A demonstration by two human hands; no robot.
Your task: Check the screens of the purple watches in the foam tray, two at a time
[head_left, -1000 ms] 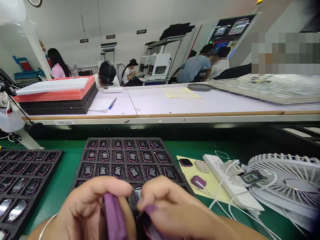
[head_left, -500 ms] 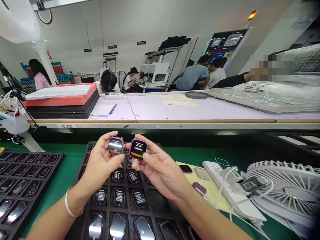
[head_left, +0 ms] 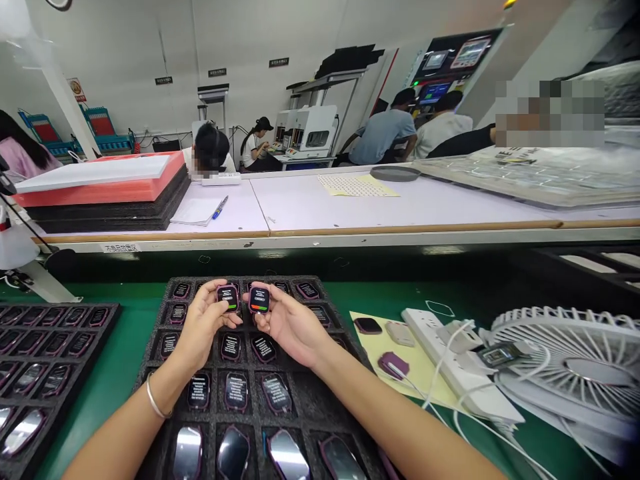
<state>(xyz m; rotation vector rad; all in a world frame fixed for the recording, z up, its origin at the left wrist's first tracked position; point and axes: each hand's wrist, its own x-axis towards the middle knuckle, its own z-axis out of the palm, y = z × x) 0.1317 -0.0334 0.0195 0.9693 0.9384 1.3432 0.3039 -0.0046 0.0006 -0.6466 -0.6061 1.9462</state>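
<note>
My left hand [head_left: 204, 327] grips a purple-framed smartwatch [head_left: 228, 294], its thumb over the lower part of the lit screen. Close beside it, a second smartwatch [head_left: 259, 298] with a red and green bar on its screen is held in my right hand [head_left: 295, 327]. Both watches are tilted towards me, above the far half of a black foam tray [head_left: 315, 400]. Several more watches lie face up in the tray's pockets, among them one with lines of white text [head_left: 237, 391]. My hands and forearms hide some pockets.
Another watch tray [head_left: 107, 333] lies at left. To the right are a yellow sheet [head_left: 370, 333] with small parts, a white power strip [head_left: 465, 367] with cables, and a white fan [head_left: 575, 367]. A raised shelf [head_left: 300, 210] runs behind; people sit beyond.
Both hands and their watches sit lower in the view, a little farther from me over the tray. My left thumb has moved onto its watch's screen. The camera view has shifted.
</note>
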